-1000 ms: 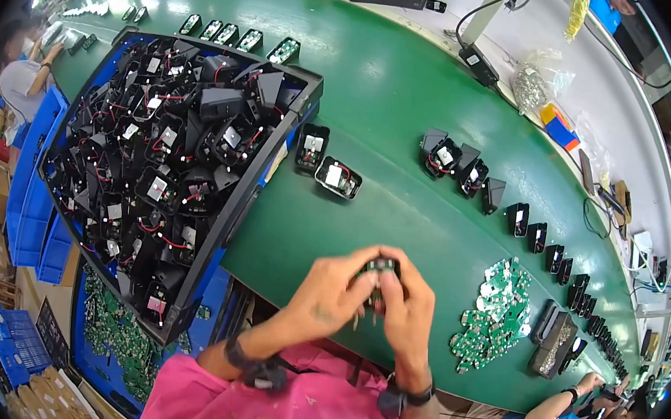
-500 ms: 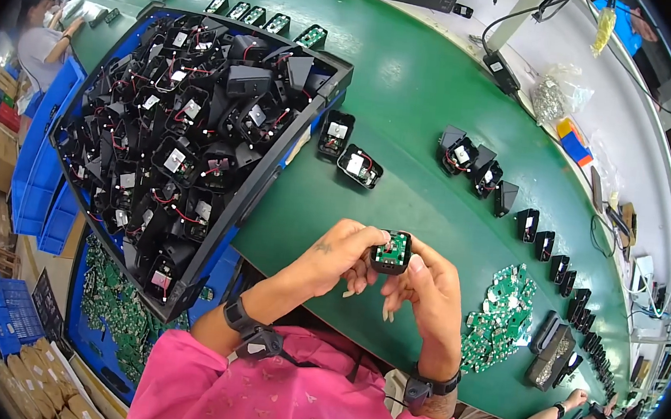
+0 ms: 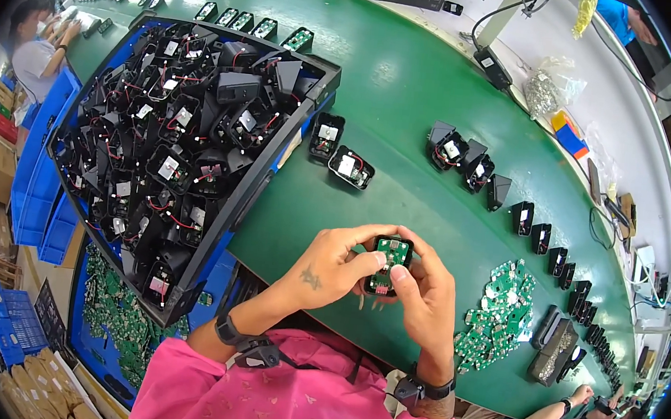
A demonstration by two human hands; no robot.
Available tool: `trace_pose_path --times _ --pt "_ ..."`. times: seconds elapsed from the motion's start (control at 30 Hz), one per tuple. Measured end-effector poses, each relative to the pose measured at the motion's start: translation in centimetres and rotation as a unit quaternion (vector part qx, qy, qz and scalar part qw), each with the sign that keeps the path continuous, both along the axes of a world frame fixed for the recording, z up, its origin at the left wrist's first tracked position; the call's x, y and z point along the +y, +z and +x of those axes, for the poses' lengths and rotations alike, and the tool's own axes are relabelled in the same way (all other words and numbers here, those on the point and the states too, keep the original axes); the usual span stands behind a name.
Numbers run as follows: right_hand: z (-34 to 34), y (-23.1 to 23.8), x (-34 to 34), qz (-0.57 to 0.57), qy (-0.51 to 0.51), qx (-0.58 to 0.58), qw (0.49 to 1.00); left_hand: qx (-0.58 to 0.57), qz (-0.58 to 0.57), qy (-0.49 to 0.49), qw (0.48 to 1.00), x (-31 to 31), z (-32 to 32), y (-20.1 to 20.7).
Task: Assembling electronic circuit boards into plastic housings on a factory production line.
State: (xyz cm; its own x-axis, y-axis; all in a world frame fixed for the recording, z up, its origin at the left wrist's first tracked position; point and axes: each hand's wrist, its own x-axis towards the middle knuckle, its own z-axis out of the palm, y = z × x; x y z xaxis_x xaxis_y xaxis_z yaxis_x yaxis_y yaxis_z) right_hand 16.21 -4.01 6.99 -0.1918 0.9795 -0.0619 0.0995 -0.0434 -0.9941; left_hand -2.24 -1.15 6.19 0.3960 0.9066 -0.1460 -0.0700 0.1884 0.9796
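Between my two hands sits a small black plastic housing with a green circuit board [image 3: 390,252] in its opening, the board side facing up. My left hand [image 3: 338,262] wraps its left side, the thumb pressing on the board. From the right, my right hand [image 3: 425,287] grips it, with that thumb on the board too. The fingers beneath the housing are mostly hidden. Beyond my hands, two open black housings [image 3: 351,167] with white parts and red wires rest on the green table [image 3: 268,239]. A pile of loose circuit boards [image 3: 499,310] lies right of my right hand.
A large black tray [image 3: 229,223] heaped with wired housings stands at left. Black housings [image 3: 522,218] line the table's right side; more with boards [image 3: 264,28] stand at the back. A metal-filled box [image 3: 554,356] is at right. Co-workers [image 3: 40,52] sit at both ends.
The housing has been tilted so more of its board faces up. My left thumb has moved further onto the board, and my right thumb now presses it as well.
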Motion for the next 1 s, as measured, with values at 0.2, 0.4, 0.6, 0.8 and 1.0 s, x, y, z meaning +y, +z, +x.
trace_pose_path --times 0.2,0.4,0.6,0.8,1.0 --pt "-0.4 0.1 -0.3 0.027 -0.022 -0.05 0.998 -0.027 0.027 -0.001 0.999 -0.6 -0.1 -0.1" --pt "-1.1 -1.3 -0.8 0.046 -0.076 -0.064 0.994 0.101 0.09 -0.011 0.991 -0.7 -0.1 -0.1" --pt "-1.0 -0.4 -0.7 0.001 -0.059 0.0 0.998 -0.054 -0.03 0.004 0.998 -0.4 0.0 -0.7" --pt "-0.8 0.1 -0.8 0.015 -0.049 -0.034 0.998 -0.054 -0.011 -0.006 0.998 -0.4 -0.3 -0.7" --pt "-0.1 -0.3 -0.6 0.092 -0.034 -0.108 0.989 -0.012 0.007 -0.002 1.0 -0.8 0.0 0.8"
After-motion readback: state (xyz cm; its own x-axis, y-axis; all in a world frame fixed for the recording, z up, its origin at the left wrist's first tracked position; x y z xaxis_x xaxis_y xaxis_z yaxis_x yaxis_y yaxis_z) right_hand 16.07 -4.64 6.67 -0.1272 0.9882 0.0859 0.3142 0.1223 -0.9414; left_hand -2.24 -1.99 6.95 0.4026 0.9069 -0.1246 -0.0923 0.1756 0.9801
